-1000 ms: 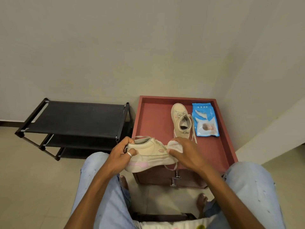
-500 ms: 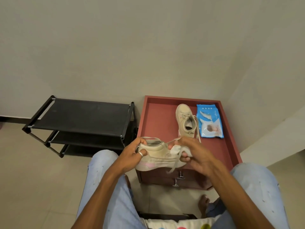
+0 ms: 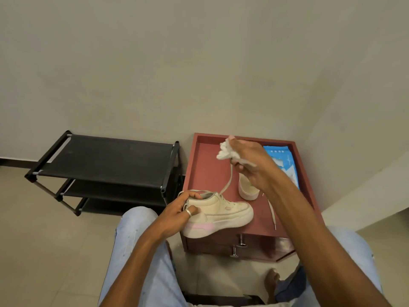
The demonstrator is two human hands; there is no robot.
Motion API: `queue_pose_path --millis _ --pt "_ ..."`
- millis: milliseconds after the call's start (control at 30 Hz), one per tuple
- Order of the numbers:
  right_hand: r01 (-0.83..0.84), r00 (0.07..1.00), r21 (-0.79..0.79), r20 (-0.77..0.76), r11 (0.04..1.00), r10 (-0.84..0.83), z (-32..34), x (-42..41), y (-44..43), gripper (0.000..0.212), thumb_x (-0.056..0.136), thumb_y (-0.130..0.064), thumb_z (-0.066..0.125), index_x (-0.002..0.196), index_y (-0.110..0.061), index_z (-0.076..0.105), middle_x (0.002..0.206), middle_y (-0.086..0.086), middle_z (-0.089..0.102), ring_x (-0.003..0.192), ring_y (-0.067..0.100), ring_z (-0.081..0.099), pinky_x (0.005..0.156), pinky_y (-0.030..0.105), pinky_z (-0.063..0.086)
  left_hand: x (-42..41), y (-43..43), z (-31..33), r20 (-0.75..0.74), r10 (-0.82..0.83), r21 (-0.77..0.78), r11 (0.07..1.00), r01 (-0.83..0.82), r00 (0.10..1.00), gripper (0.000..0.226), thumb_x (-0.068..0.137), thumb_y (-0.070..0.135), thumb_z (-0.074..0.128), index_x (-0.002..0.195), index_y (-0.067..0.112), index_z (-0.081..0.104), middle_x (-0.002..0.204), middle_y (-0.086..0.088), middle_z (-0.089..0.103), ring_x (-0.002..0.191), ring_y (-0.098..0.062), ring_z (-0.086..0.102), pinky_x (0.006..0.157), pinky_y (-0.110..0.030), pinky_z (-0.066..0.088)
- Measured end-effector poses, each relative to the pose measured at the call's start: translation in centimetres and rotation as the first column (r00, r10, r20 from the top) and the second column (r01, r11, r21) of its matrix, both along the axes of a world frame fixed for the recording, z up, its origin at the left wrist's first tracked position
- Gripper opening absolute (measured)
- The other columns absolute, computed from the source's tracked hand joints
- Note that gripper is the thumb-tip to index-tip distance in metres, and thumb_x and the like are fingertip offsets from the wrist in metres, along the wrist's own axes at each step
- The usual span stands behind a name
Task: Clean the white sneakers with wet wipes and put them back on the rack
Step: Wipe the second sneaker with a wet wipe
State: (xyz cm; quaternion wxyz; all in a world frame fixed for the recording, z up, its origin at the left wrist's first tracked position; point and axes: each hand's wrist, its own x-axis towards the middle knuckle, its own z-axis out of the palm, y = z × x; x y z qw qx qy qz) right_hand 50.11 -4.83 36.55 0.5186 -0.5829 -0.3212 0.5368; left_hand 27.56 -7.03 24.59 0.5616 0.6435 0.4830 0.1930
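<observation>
My left hand [image 3: 179,212] grips the heel of a white sneaker [image 3: 223,214] with a pink sole patch, held on its side over the front edge of the red table [image 3: 205,169]. My right hand [image 3: 250,165] is raised over the table, holding a crumpled wet wipe [image 3: 225,150] and pinching the sneaker's lace [image 3: 228,182], which stretches up from the shoe. The second white sneaker [image 3: 247,191] lies on the table, mostly hidden behind my right hand. The blue wet wipes pack [image 3: 285,161] lies at the table's far right.
A black three-tier shoe rack [image 3: 106,165] stands left of the table against the wall. My knees in light jeans frame the bottom of the view. A loose lace [image 3: 272,214] lies on the table near its front edge. Walls close in behind and to the right.
My right hand has lifted off the sneaker's toe and risen over the table with the wipe, pulling a lace up. The left hand still holds the heel.
</observation>
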Motion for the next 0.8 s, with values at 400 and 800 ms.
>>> queue_pose_path --millis 400,800 --pt "0.040 0.892 -0.179 0.450 0.983 0.045 -4.6 1.2 -1.4 0.048 0.098 -0.033 0.055 0.140 -0.010 0.048 0.122 0.013 0.066 0.080 0.016 0.066 0.067 0.029 0.054 0.1 0.1 0.3 0.008 0.000 -0.040 0.999 0.000 1.000 0.033 0.083 0.034 0.055 0.112 0.050 0.057 0.126 0.012 0.059 0.113 -0.014 0.058 0.093 -0.037 0.053" --pt "-0.138 0.751 -0.157 0.627 0.978 0.206 -3.2 -0.5 3.2 0.049 0.100 -0.032 0.052 0.139 -0.005 0.040 0.127 0.018 0.060 0.089 0.024 0.066 0.070 0.037 0.053 0.4 0.0 0.0 0.018 0.035 -0.033 0.999 -0.034 0.999 0.041 0.099 0.014 0.055 0.126 0.044 0.054 0.130 0.013 0.058 0.117 -0.009 0.056 0.088 -0.026 0.049"
